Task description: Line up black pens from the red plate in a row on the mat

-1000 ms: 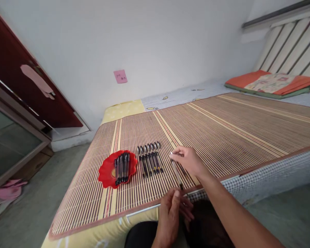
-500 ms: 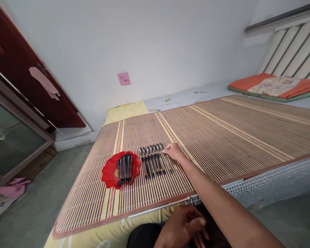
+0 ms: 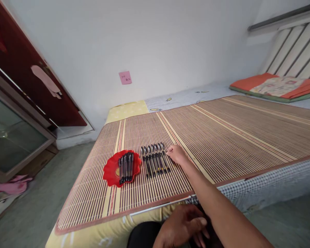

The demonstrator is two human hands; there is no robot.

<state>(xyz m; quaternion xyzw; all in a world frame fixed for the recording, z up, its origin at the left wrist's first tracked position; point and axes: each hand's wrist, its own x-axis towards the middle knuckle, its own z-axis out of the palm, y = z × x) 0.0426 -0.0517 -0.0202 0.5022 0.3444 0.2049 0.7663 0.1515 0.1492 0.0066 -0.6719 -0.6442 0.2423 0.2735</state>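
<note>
Several black pens (image 3: pixel 155 161) lie side by side in a row on the striped mat, caps toward the wall. My right hand (image 3: pixel 176 154) is just to the right of the row, by the cap end of the last pen (image 3: pixel 165 157). Its fingers are drawn together, and no pen shows in them. Left of the row, a red scalloped plate (image 3: pixel 109 168) holds several more black pens (image 3: pixel 126 167). My left hand (image 3: pixel 182 225) rests near my lap at the bed's front edge, thumb and fingers loosely apart, with nothing visible in it.
The bamboo mat (image 3: pixel 209 137) covers much of the bed. Folded orange and patterned bedding (image 3: pixel 279 86) lies at the far right. A pink note (image 3: pixel 125 78) is on the wall. At left stand a dark red door (image 3: pixel 41 86) and a glass-paned cabinet (image 3: pixel 15 137).
The lower end of the rightmost pen has swung left, nearly in line with the others. My right hand has drawn slightly right, away from the row. My left hand stays put.
</note>
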